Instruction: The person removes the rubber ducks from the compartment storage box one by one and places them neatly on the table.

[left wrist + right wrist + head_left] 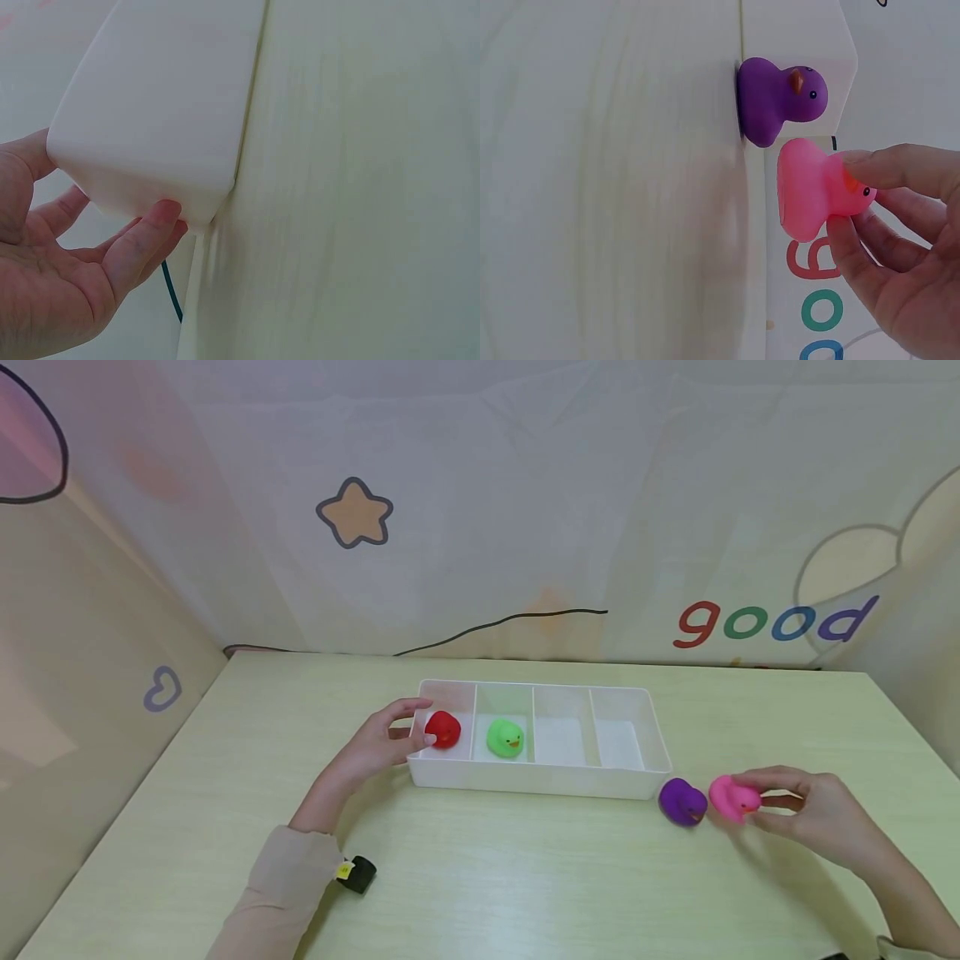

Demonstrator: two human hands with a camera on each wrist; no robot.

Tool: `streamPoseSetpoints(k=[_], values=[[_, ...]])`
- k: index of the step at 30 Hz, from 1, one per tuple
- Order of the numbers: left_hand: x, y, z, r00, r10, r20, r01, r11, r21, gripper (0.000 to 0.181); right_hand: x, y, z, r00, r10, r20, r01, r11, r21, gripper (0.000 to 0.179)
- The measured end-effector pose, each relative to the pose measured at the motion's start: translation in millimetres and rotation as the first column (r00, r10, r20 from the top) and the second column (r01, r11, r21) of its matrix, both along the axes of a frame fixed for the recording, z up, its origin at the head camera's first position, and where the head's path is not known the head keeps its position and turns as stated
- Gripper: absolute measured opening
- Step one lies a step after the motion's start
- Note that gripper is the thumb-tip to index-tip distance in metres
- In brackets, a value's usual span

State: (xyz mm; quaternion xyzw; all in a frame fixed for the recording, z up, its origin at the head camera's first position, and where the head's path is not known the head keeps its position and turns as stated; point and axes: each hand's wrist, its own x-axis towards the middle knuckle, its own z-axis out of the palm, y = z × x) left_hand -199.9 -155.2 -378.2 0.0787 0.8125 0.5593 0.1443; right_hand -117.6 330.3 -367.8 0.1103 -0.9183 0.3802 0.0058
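A white tray [525,779] with a row of compartments stands on the table. My left hand [378,743] grips its left end, the thumb over the rim and fingers along the end wall [142,176]. In the leftmost compartment sits a rounded red toy [444,729], no beak showing. Beside it, a green rubber duck [505,739] occupies the second compartment. My right hand [825,818] pinches a pink rubber duck [802,191] by its head, its base raised off the table in the right wrist view. A purple rubber duck [682,802] rests on the table by the tray's front right corner.
The pale wooden table [480,877] reaches back to a printed cloth wall [480,527]. A small black device [356,874] with a yellow label sits at the left sleeve [288,877].
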Motion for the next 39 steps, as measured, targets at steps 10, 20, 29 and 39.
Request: streamPoseSetpoints(k=[10, 20, 29, 39], values=[[0.4, 0.4, 0.7, 1.0, -0.002, -0.004, 0.002, 1.0, 0.001, 0.049, -1.7, 4.9, -7.2, 0.997, 0.051, 0.065, -0.049, 0.998, -0.032, 0.038], [1.7, 1.1, 2.8, 1.0, 0.003, -0.006, -0.003, 1.0, -0.005, 0.052, -3.5, 5.2, -10.5, 0.994, 0.095, 0.047, -0.093, 0.995, -0.042, 0.036], [1.7, 1.2, 2.4, 1.0, -0.001, -0.01, 0.001, 1.0, -0.006, 0.052, -5.1, 4.6, -10.0, 0.993, 0.111, 0.03, -0.11, 0.994, -0.012, 0.038], [1.8, 1.3, 2.6, 1.0, 0.004, -0.003, -0.004, 1.0, 0.002, 0.053, -5.9, 2.7, -9.6, 0.994, 0.107, 0.034, -0.107, 0.994, -0.014, 0.037]])
